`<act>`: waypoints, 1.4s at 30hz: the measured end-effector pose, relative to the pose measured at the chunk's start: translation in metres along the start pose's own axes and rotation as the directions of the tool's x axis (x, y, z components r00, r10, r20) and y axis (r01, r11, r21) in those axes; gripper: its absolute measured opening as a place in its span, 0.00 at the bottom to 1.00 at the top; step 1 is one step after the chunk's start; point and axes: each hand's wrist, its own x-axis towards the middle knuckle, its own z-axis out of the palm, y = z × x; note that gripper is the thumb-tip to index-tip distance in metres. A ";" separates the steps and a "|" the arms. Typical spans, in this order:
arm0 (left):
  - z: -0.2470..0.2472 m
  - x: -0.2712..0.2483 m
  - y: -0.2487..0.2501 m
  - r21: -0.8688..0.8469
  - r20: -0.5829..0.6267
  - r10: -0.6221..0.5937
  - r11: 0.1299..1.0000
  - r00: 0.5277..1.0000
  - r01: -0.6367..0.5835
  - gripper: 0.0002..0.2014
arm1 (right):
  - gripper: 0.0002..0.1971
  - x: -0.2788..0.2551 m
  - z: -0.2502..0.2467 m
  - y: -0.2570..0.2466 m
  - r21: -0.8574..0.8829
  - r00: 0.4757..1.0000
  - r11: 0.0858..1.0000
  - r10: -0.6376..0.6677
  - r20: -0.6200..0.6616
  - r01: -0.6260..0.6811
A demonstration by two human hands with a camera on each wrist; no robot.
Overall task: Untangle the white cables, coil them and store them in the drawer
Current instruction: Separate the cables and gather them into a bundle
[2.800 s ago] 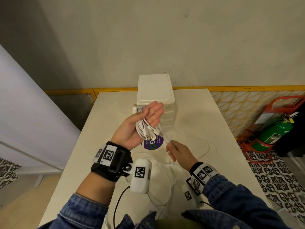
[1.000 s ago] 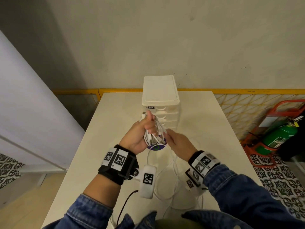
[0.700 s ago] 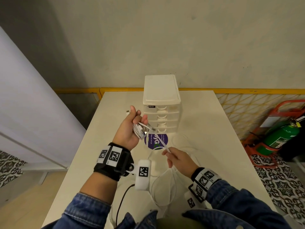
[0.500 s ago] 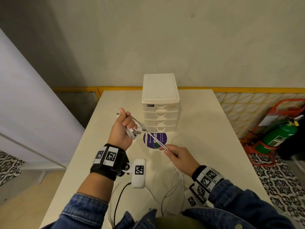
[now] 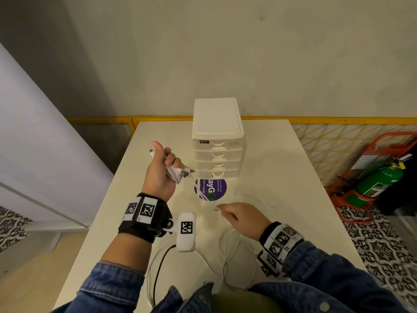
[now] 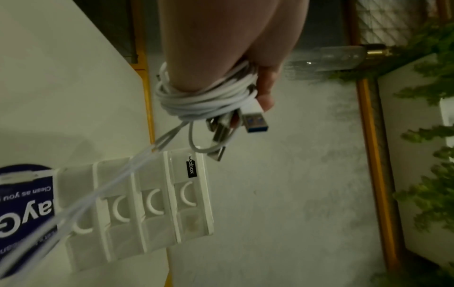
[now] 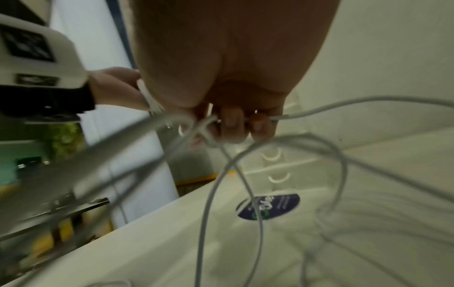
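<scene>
My left hand [image 5: 163, 168] is raised left of the drawer unit and grips a coiled bundle of white cables [image 5: 177, 172]; the coil [image 6: 209, 97] wraps the fingers, with USB plugs [image 6: 255, 120] sticking out. A taut strand [image 6: 105, 186] runs from the coil down toward my right hand [image 5: 237, 216], which hovers low over the table [image 5: 282, 168] and pinches loose white cable [image 7: 209, 124] in curled fingers. More slack cable [image 5: 232, 256] loops on the table near my body. The white four-drawer unit [image 5: 217, 141] stands at the table's back, all drawers closed.
A round purple sticker [image 5: 211, 188] lies on the table in front of the drawer unit. A green fire extinguisher [image 5: 379, 181] on a red stand is on the floor at right. A yellow rail [image 5: 338, 120] runs behind the table; a white panel [image 5: 33, 143] stands at left.
My left hand has lifted and swung left with the coil, away from the drawers. My right hand has slid down the strand toward me, drawing it taut.
</scene>
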 end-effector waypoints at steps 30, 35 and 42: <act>0.035 -0.027 -0.023 0.478 0.532 -0.454 0.858 0.714 0.189 0.16 | 0.18 0.028 -0.066 0.009 -0.109 0.927 0.979 -0.201 -0.316 0.175; 0.044 -0.014 0.016 0.113 0.622 -0.214 0.976 0.753 0.184 0.13 | 0.15 0.012 -0.038 0.046 -0.043 0.995 0.997 0.057 -0.082 -0.061; 0.047 -0.012 0.049 0.217 0.437 -0.158 0.974 0.885 0.066 0.18 | 0.17 -0.021 -0.028 0.087 0.153 0.909 0.908 0.406 -0.099 -0.389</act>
